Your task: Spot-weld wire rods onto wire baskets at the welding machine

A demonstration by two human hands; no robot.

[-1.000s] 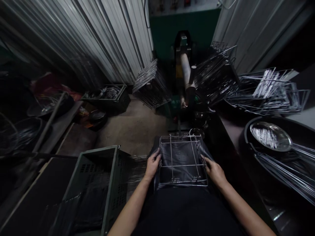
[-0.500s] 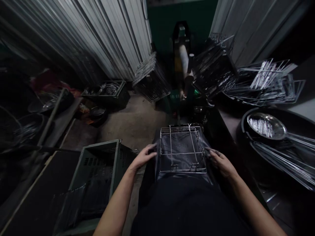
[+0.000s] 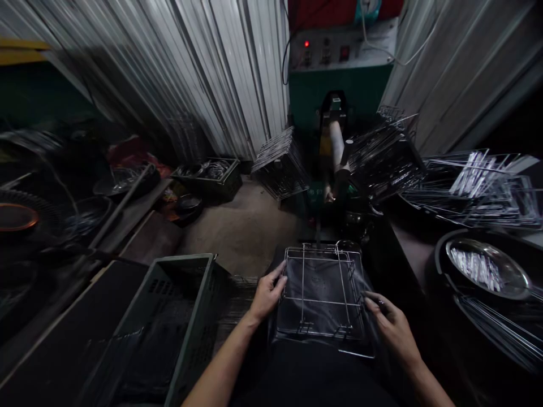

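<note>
Head view, dim workshop. Wire frame point(image 3: 323, 294) flat on dark cloth over the lap, directly ahead of both hands, roughly square, slightly longer fore-and-aft. Left hand point(image 3: 266, 294) at frame's left edge, fingers loosely curled onto the side wire, thumb up along it; touching, grip not tight. Right hand point(image 3: 392, 328) at near right corner, fingers spread and half-curled beside the wire; contact uncertain, holding nothing that can be made out. Left hand nearer the frame's middle, right hand nearer its near edge. Green plastic crate point(image 3: 169, 322) just left of left forearm, dark contents, not identifiable. Metal bowl point(image 3: 487, 267) on surface at right, short bright metal pieces inside. Stacks of wire frames point(image 3: 475, 186) beyond it. Welding machine point(image 3: 335, 141) ahead, past frame's far edge.
</note>
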